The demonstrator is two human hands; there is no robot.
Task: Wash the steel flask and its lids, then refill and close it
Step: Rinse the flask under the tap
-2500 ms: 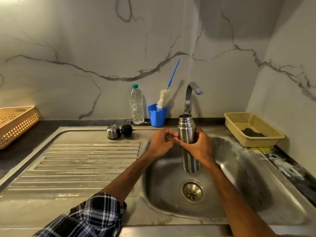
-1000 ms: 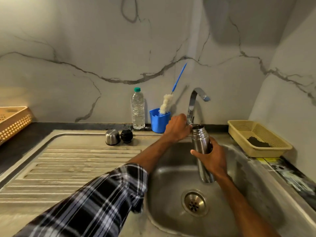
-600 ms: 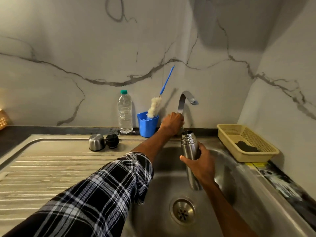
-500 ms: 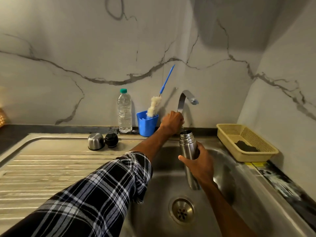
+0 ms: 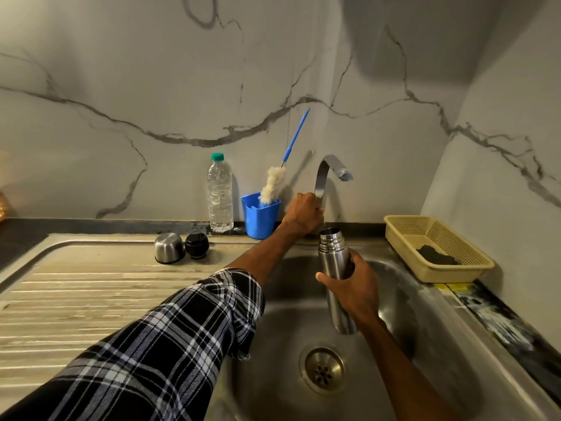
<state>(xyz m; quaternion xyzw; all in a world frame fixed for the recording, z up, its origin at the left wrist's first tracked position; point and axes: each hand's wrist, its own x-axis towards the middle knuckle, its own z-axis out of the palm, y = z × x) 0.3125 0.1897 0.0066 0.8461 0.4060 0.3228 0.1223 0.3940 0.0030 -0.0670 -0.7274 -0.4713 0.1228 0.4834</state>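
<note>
My right hand (image 5: 352, 287) grips the open steel flask (image 5: 332, 253) upright over the sink basin (image 5: 425, 329), its mouth just below and left of the tap spout (image 5: 344, 174). My left hand (image 5: 303, 214) is curled around the base of the tap (image 5: 321, 180); what its fingers hold there is hidden. No water is visible from the spout. The steel cup lid (image 5: 169, 248) and the black stopper lid (image 5: 197, 245) sit side by side on the drainboard, near the back.
A clear water bottle (image 5: 219, 192) and a blue cup (image 5: 260, 218) holding a bottle brush (image 5: 273, 183) stand behind the sink. A yellow basket (image 5: 437, 247) with a dark scrubber sits on the right counter. The ribbed drainboard (image 5: 76, 299) stretches left. The drain (image 5: 323, 369) lies below the flask.
My left hand left the flask and reached back to the tap base. My right hand kept the flask and carried it toward the spout. The lids stayed put.
</note>
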